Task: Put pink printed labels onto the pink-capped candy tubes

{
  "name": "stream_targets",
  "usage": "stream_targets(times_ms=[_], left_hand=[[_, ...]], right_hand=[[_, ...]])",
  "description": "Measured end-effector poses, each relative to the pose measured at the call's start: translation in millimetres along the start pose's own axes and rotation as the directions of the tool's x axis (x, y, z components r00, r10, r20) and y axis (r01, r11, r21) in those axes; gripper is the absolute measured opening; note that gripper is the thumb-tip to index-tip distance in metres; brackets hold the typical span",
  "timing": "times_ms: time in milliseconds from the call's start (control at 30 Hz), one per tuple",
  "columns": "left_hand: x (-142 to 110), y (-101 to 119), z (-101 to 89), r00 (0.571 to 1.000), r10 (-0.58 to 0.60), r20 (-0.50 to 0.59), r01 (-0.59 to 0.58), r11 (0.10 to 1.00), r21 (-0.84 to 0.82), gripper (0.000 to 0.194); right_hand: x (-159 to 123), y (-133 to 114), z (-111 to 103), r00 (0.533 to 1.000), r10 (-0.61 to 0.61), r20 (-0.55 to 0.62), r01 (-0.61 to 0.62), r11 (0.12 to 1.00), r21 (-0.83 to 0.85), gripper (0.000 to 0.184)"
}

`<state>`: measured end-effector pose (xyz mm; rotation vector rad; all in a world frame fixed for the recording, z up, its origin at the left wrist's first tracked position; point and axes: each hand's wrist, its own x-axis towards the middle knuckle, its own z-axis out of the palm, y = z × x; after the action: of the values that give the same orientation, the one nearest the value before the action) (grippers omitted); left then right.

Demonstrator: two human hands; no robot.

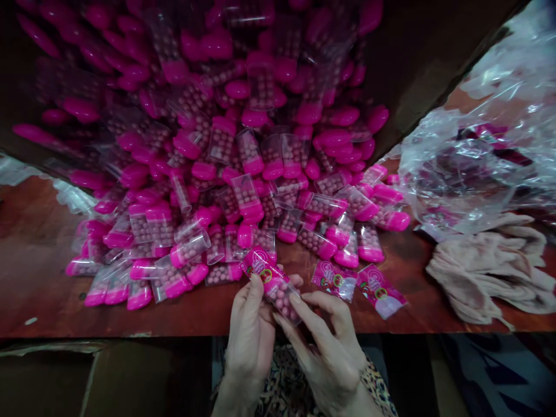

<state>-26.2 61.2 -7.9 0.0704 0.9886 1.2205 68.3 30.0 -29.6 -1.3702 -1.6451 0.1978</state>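
Note:
Between my two hands, at the table's front edge, is a clear candy container [285, 300] with pink balls inside. A printed pink sleeve [266, 271] covers its upper part, and the container is tilted. My left hand [251, 324] grips the sleeved end, thumb on top. The fingers of my right hand [325, 341] close on the lower, see-through end. Just beyond my right hand two flat printed sleeves [334, 280] lie on the table. A large heap of pink-capped candy containers [247, 197] rises in front of both hands.
The heap spills from a dark box [417, 75] onto the reddish-brown table [39, 289]. To the right lie a crumpled clear plastic bag [460, 168] with pink sleeves in it and a pale cloth [486, 272]. Below the table's left edge is a cardboard box [130, 376].

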Motion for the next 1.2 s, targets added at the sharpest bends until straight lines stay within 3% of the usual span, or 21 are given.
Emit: stream_targets(times_ms=[367, 600, 800, 1000, 1200], left_hand=[[-6, -12, 6.2, 1.000, -0.017, 0.010, 0.017, 1.000, 0.005, 0.013], [-3, -3, 0.1, 1.000, -0.012, -0.027, 0.013, 1.000, 0.019, 0.015], [-7, -7, -1.4, 0.999, -0.033, 0.029, 0.030, 0.995, 0.098, 0.014], [-12, -17, 4.1, 0.985, -0.048, 0.166, 0.027, 0.992, 0.127, 0.011], [-13, -16, -0.5, 0.985, -0.063, 0.159, 0.045, 0.992, 0.115, 0.010]], right_hand=[[-2, -1, 4, 0.997, 0.011, -0.072, -0.009, 1.000, 0.017, 0.041], [1, 7, -8, 0.992, 0.014, 0.128, -0.032, 0.990, 0.139, 0.050], [6, 17, -10, 0.995, -0.008, 0.102, -0.005, 0.991, 0.132, 0.038], [9, 20, -14, 0.998, -0.007, 0.065, -0.006, 0.978, 0.207, 0.026], [14, 19, -14, 0.996, -0.043, 0.076, 0.025, 0.975, 0.223, 0.024]])
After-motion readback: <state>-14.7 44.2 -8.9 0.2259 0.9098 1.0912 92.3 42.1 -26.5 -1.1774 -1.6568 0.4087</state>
